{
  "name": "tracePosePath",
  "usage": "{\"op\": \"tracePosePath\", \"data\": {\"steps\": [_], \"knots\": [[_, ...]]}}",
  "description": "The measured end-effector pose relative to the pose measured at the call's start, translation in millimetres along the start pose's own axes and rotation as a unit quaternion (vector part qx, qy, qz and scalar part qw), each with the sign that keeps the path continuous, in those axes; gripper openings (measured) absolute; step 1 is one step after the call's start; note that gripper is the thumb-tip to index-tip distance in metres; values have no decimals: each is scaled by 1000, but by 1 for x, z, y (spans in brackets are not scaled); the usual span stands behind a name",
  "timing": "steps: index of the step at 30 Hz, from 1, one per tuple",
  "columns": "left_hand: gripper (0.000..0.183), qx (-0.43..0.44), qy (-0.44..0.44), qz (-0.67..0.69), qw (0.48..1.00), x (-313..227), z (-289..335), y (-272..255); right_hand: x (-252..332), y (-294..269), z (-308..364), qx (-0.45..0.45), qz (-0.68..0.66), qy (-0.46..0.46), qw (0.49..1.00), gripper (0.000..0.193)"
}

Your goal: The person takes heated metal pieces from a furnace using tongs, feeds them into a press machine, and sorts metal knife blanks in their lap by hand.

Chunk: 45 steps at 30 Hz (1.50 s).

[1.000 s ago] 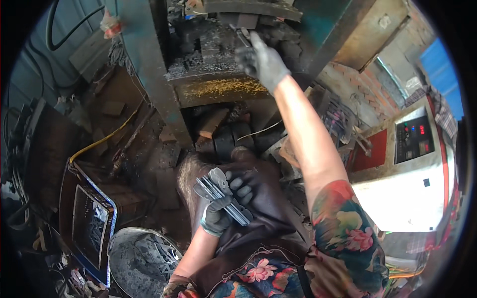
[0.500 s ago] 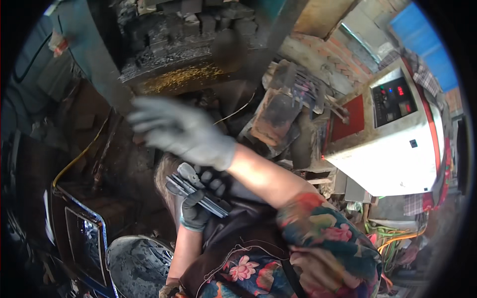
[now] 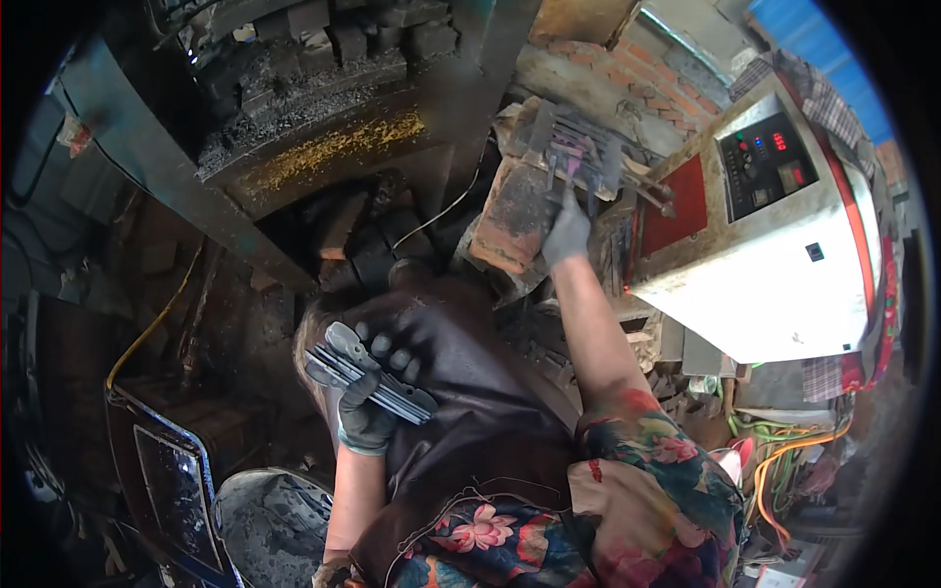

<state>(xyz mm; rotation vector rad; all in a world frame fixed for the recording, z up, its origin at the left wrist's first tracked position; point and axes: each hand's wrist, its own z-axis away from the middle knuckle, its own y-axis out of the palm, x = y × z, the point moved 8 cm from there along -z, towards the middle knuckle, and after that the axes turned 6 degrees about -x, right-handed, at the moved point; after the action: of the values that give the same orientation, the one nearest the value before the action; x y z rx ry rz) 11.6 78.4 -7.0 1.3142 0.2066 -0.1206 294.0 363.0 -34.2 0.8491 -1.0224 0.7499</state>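
My left hand (image 3: 370, 412), in a dark grey glove, is wrapped round a stack of flat grey metal blanks (image 3: 377, 377) in front of my apron. The top blank has a rounded end with small holes. My right hand (image 3: 569, 233), in a light grey glove, reaches forward to several narrow metal pieces (image 3: 578, 147) laid side by side on dark bricks. Some of them show a purple-pink glow. Its fingers look closed at the near ends of these pieces, but what they grip is too small to make out.
A reddish brick (image 3: 512, 220) lies left of my right hand. To the right stands a white control cabinet (image 3: 774, 284) with a lit panel and metal fittings on its red side. Ahead is a steel frame (image 3: 186, 186) around sooty bricks. A round metal bucket (image 3: 270, 524) stands lower left.
My right hand has swung from above my left hand, across to the right and forward, onto the metal pieces at the bricks. My left hand still holds the stack.
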Motion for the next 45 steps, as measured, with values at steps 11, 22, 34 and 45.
{"op": "tracePosePath", "data": {"steps": [11, 22, 34, 45], "knots": [[64, -21, -20, -16, 999, -5, -1, 1, 89, 129, 167, 322, 81, -124, 935, 39], [62, -15, -32, 40, 999, -5, 0, -15, 90, 289, 195, 419, 77, -28, 904, 33], [66, 44, -16, 60, 997, -6, -2, -12, 71, 359, 154, 452, 96, 53, 885, 29], [71, 21, -2, 79, 997, -14, -1, -12, 19, 175, 244, 550, 344, -23, 761, 36]]}}
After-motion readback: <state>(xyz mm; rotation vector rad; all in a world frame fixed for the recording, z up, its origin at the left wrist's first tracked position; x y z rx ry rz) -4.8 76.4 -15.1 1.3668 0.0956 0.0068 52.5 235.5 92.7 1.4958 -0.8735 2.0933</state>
